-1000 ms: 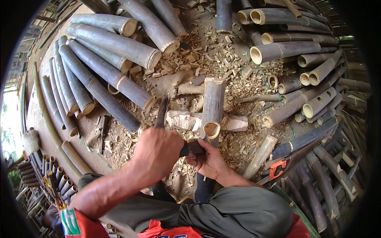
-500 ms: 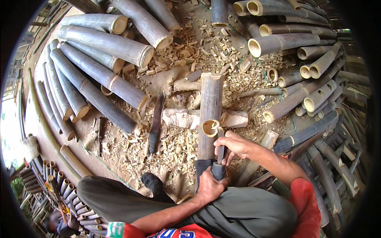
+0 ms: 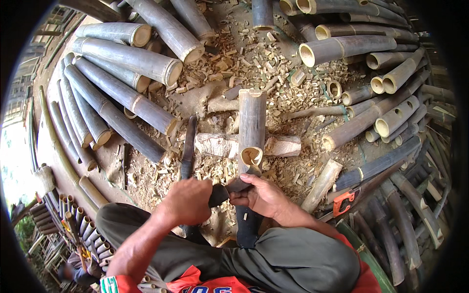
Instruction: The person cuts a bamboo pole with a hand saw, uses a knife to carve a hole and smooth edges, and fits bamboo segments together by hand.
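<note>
A dark bamboo tube (image 3: 252, 117) lies lengthwise in front of me, with a pale oval opening cut in its upper face. My left hand (image 3: 186, 201) is closed round the black wrapped handle of a knife (image 3: 238, 183). Its dark blade slants up to the right, and the tip reaches the opening's near edge. My right hand (image 3: 266, 196) grips the blade, thumb on top and fingers curled beneath. A curled shaving seems to stand inside the opening. The tube's near end lies by my dark-covered foot (image 3: 247, 229), between my bent legs.
A pale log (image 3: 215, 145) lies crosswise under the tube. Left of it rests a second long blade (image 3: 189, 141). Bamboo tubes (image 3: 127, 61) lie stacked on both sides, amid scattered chips. An orange-handled saw (image 3: 345, 202) is at right. Another person (image 3: 80, 268) appears far lower left.
My left hand has swung left and up with the handle, turning the knife from nearly upright to a slant. My right hand has shifted left and down along with the blade.
</note>
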A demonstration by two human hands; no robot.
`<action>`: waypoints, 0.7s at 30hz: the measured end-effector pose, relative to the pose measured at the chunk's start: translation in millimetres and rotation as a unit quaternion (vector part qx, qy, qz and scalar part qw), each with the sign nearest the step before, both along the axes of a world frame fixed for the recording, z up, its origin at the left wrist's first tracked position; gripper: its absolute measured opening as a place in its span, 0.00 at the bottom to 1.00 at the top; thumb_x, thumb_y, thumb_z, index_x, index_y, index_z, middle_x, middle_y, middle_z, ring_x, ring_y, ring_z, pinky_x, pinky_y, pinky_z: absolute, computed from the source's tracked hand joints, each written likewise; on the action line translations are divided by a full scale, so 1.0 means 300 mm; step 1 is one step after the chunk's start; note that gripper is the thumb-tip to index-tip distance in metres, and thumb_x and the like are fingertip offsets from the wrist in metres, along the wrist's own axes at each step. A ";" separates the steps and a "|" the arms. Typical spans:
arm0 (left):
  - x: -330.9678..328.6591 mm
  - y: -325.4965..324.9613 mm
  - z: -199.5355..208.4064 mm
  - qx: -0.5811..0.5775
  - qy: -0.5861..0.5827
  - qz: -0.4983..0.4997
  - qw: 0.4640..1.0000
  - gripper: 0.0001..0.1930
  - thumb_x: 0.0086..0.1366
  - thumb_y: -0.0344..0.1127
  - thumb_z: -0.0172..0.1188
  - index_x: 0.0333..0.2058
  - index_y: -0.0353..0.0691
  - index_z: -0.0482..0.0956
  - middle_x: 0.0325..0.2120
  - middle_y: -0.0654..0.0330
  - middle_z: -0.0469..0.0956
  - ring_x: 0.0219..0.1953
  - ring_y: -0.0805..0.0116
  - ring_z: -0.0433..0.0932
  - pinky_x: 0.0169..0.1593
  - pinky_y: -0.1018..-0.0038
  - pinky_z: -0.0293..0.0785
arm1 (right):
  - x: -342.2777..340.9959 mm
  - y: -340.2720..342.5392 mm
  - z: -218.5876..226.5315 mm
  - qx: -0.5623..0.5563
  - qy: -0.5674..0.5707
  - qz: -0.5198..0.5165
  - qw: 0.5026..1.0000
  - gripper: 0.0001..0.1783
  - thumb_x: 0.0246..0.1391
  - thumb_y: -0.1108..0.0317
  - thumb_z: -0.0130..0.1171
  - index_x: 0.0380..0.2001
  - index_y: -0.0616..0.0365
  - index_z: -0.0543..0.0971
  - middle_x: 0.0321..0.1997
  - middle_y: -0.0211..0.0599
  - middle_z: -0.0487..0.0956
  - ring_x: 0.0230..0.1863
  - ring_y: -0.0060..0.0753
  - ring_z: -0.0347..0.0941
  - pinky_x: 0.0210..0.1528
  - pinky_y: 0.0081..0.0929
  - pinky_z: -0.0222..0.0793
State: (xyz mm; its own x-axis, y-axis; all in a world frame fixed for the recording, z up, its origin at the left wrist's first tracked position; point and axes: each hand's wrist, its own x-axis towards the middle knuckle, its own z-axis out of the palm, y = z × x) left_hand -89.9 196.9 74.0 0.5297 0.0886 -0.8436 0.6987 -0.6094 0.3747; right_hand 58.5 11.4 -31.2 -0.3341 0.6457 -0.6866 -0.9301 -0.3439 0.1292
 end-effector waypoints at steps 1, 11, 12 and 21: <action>-0.047 -0.054 -0.024 -0.011 0.012 0.043 0.999 0.18 0.53 0.36 0.70 0.38 0.30 0.78 0.34 0.40 0.84 0.41 0.38 0.85 0.48 0.50 0.81 | 0.026 0.009 0.001 0.006 -0.023 0.049 0.999 0.18 0.74 0.61 0.54 0.52 0.66 0.80 0.47 0.48 0.87 0.43 0.45 0.87 0.48 0.42 0.89; 0.013 -0.580 -0.186 -0.181 -0.077 0.492 0.848 0.38 0.57 0.45 0.77 0.57 0.24 0.72 0.41 0.36 0.85 0.47 0.46 0.87 0.53 0.57 0.82 | 0.147 0.032 0.054 -0.054 -0.411 0.404 0.816 0.17 0.67 0.61 0.49 0.38 0.65 0.80 0.31 0.41 0.85 0.21 0.29 0.78 0.16 0.23 0.73; -0.034 -0.565 -0.185 -0.186 -0.107 0.502 0.838 0.37 0.56 0.44 0.78 0.57 0.26 0.73 0.40 0.41 0.85 0.45 0.50 0.87 0.53 0.59 0.82 | 0.126 0.024 0.072 -0.031 -0.395 0.378 0.837 0.16 0.68 0.62 0.49 0.39 0.65 0.79 0.32 0.42 0.85 0.21 0.29 0.78 0.17 0.24 0.75; -0.208 -0.134 -0.109 0.029 -0.035 0.432 0.901 0.25 0.41 0.44 0.83 0.32 0.31 0.87 0.25 0.49 0.86 0.28 0.58 0.86 0.39 0.61 0.81 | -0.004 0.168 0.027 0.011 -0.162 0.105 0.981 0.13 0.74 0.62 0.51 0.49 0.61 0.75 0.48 0.51 0.84 0.37 0.43 0.85 0.43 0.47 0.87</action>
